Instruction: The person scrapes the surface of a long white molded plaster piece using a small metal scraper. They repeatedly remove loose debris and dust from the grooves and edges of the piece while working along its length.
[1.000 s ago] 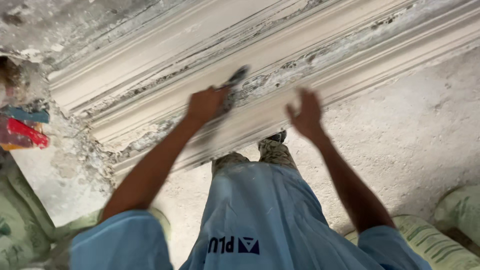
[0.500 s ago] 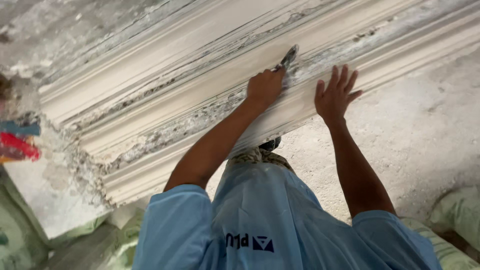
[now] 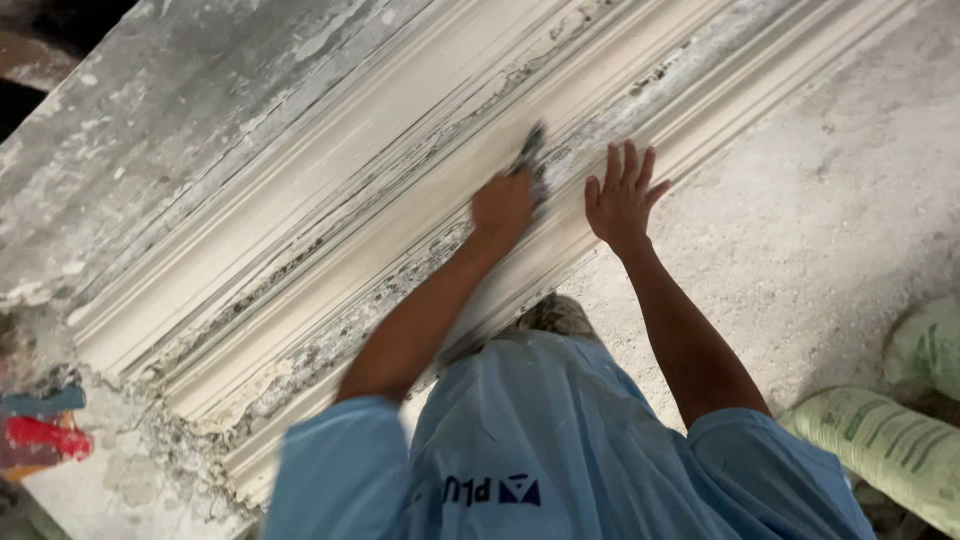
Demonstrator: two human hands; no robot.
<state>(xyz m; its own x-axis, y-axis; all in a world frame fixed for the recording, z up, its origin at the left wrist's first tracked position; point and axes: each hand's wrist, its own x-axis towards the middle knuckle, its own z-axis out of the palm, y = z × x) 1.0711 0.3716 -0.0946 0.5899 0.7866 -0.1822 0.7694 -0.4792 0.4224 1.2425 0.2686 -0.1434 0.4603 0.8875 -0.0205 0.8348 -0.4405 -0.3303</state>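
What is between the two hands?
In the head view, only a narrow strip of the moulded plaster cornice shows between the left hand, holding a dark tool, and the flat right hand.

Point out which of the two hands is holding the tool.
The left hand, closed around a dark tool against the plaster moulding. The right hand holds nothing; it lies open, fingers spread, flat on the moulding.

Single head-worn camera, looking steeply down over the wearer's blue shirt and outstretched arms. Close range: the long plaster moulding runs diagonally across frame, concrete floor at right. No second view.
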